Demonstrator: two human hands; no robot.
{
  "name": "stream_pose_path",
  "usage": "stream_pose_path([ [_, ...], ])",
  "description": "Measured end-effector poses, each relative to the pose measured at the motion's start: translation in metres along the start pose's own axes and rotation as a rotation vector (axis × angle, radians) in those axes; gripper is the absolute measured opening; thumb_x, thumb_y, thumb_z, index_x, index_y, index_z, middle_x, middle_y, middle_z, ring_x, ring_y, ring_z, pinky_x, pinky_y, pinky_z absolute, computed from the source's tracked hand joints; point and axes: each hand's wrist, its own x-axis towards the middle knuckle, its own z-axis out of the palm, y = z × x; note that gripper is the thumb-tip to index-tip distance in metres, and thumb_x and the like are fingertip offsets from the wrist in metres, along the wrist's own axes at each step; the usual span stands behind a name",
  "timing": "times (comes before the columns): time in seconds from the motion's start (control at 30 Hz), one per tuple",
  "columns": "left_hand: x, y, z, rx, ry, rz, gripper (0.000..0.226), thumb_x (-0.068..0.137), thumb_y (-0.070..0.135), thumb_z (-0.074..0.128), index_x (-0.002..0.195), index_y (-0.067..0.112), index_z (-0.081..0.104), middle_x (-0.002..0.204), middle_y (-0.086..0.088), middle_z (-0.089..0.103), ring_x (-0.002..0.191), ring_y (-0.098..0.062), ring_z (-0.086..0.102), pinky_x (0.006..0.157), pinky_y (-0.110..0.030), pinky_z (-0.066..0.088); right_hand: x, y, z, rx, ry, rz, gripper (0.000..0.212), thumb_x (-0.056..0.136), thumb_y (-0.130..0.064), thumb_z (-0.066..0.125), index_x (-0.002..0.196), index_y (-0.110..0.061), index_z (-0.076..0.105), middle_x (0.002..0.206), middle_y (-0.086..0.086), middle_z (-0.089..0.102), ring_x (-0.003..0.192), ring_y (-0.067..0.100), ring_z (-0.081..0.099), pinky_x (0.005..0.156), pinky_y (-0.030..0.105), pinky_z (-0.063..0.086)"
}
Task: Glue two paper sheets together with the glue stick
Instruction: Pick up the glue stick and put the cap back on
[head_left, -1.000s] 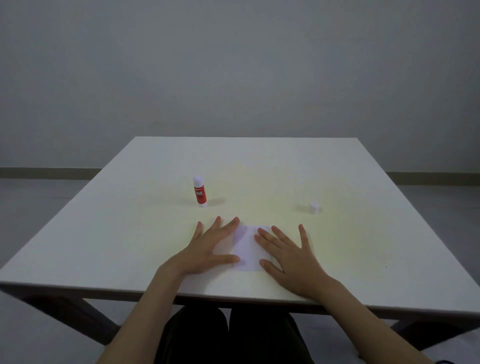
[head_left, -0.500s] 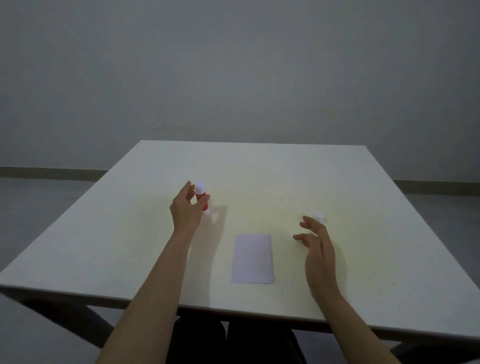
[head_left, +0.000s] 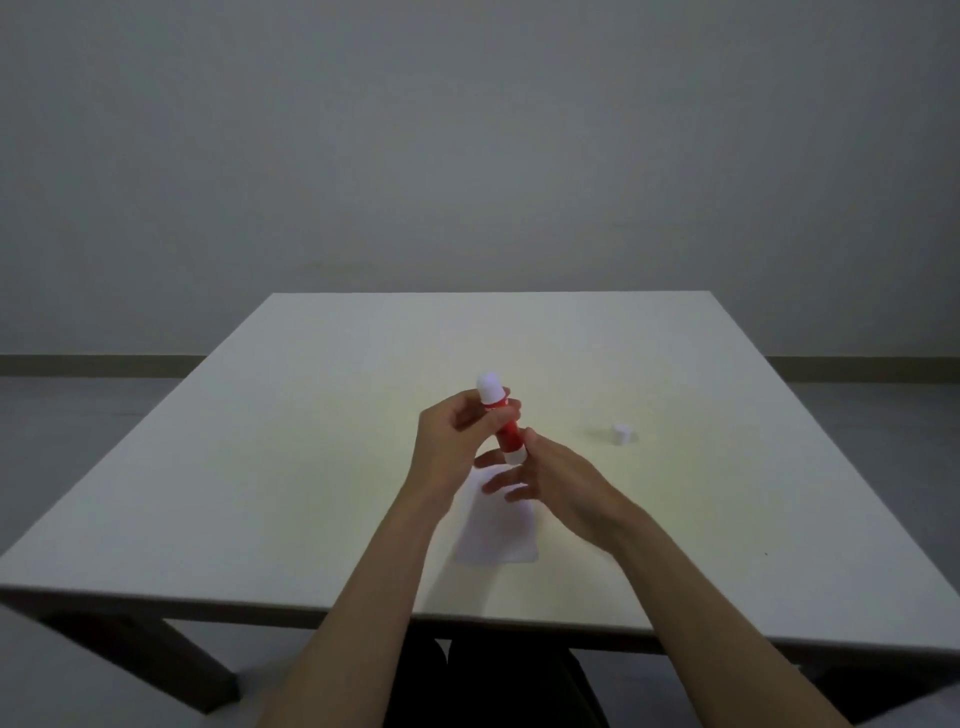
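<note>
My left hand (head_left: 452, 441) grips the red glue stick (head_left: 503, 421) around its upper body and holds it tilted above the table, its white glue end pointing up and away. My right hand (head_left: 558, 475) touches the white base of the stick with thumb and fingertips, the other fingers spread. Below both hands the white paper (head_left: 498, 530) lies flat on the table near the front edge; whether it is one sheet or two stacked I cannot tell. The small white cap (head_left: 621, 434) stands alone to the right.
The white table (head_left: 260, 467) spans the view, its front edge close to my body and its dark legs showing below. A grey wall and floor lie beyond the far edge.
My left hand has taken the glue stick off the table and brought it to the centre. My right hand moved left from near the cap to the stick's base.
</note>
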Motion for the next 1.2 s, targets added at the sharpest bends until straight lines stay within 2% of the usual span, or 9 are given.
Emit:
stream_pose_path([
  [0.2, -0.013, 0.021, 0.008, 0.015, -0.068, 0.023, 0.005, 0.072, 0.026, 0.073, 0.074, 0.030, 0.076, 0.090, -0.001, 0.077, 0.091, -0.020, 0.071, 0.088, -0.033, 0.051, -0.015, -0.011, -0.020, 0.118, -0.181, -0.069, 0.034, 0.094, -0.029, 0.048, 0.117, -0.007, 0.060, 0.101, 0.009, 0.070, 0.083, 0.023, 0.063, 0.067, 0.024, 0.050],
  [0.4, -0.018, 0.022, 0.017, 0.007, 0.022, 0.039, 0.008, 0.070, 0.021, 0.078, 0.077, 0.025, 0.077, 0.086, 0.007, 0.077, 0.087, -0.012, 0.071, 0.080, -0.024, 0.051, -0.021, -0.020, -0.007, -0.165, 0.168, -0.223, 0.006, 0.080, -0.012, 0.070, 0.082, -0.013, 0.065, 0.073, 0.005, 0.071, 0.057, 0.011, 0.061, 0.056, 0.022, 0.047],
  [0.53, -0.021, 0.023, 0.026, 0.028, 0.058, 0.058, 0.012, 0.069, 0.018, 0.079, 0.075, 0.028, 0.076, 0.079, 0.015, 0.076, 0.080, 0.001, 0.070, 0.064, -0.003, 0.047, -0.016, -0.015, 0.019, -0.438, 0.610, -0.192, 0.042, 0.068, -0.023, 0.082, 0.067, -0.020, 0.040, 0.063, -0.001, 0.055, 0.049, 0.006, 0.047, 0.050, 0.016, 0.038],
  [0.6, -0.022, 0.024, 0.024, 0.035, 0.067, 0.060, 0.012, 0.069, 0.018, 0.079, 0.076, 0.028, 0.076, 0.080, 0.015, 0.076, 0.081, -0.001, 0.070, 0.065, -0.005, 0.048, -0.016, -0.019, 0.016, -0.383, 0.485, -0.074, 0.041, 0.069, -0.027, 0.081, 0.080, -0.016, 0.043, 0.077, 0.004, 0.058, 0.055, 0.013, 0.054, 0.053, 0.022, 0.045],
  [0.7, -0.022, 0.030, 0.015, 0.047, 0.053, 0.056, 0.011, 0.072, 0.019, 0.078, 0.077, 0.029, 0.076, 0.081, 0.013, 0.077, 0.082, -0.006, 0.071, 0.073, -0.017, 0.049, -0.023, -0.029, -0.003, 0.018, -0.058, 0.063, 0.055, 0.079, -0.033, 0.071, 0.123, -0.011, 0.047, 0.106, 0.010, 0.067, 0.077, 0.022, 0.068, 0.067, 0.031, 0.057],
  [0.83, -0.025, 0.041, 0.009, 0.011, -0.030, 0.051, 0.010, 0.073, 0.021, 0.074, 0.080, 0.029, 0.075, 0.081, 0.002, 0.078, 0.086, -0.023, 0.073, 0.087, -0.039, 0.054, -0.031, -0.034, -0.015, 0.193, -0.304, -0.001, 0.034, 0.092, -0.023, 0.052, 0.121, -0.005, 0.059, 0.104, 0.009, 0.071, 0.072, 0.019, 0.066, 0.059, 0.023, 0.052],
  [0.97, -0.028, 0.040, 0.010, 0.029, 0.002, 0.077, 0.020, 0.072, 0.022, 0.076, 0.090, 0.016, 0.076, 0.089, -0.005, 0.077, 0.090, -0.024, 0.072, 0.087, -0.039, 0.054, -0.030, -0.036, -0.008, 0.041, -0.107, -0.056, 0.020, 0.082, -0.022, 0.067, 0.098, -0.010, 0.069, 0.083, 0.004, 0.074, 0.053, 0.012, 0.058, 0.047, 0.018, 0.041],
  [1.07, -0.028, 0.034, 0.012, 0.030, 0.079, 0.089, 0.017, 0.071, 0.018, 0.079, 0.087, 0.020, 0.077, 0.084, 0.009, 0.077, 0.084, -0.009, 0.072, 0.075, -0.015, 0.053, -0.026, -0.036, 0.008, -0.243, 0.227, -0.108, 0.021, 0.071, -0.022, 0.079, 0.077, -0.011, 0.061, 0.060, 0.001, 0.067, 0.046, 0.011, 0.053, 0.047, 0.022, 0.036],
  [1.2, -0.029, 0.033, 0.016, 0.002, 0.103, 0.069, 0.018, 0.071, 0.016, 0.078, 0.074, 0.033, 0.075, 0.074, 0.012, 0.076, 0.078, -0.006, 0.072, 0.068, -0.009, 0.052, -0.018, -0.030, 0.025, -0.466, 0.474, -0.096, 0.039, 0.068, -0.030, 0.082, 0.075, -0.016, 0.046, 0.077, -0.001, 0.060, 0.055, 0.015, 0.056, 0.051, 0.023, 0.038],
])
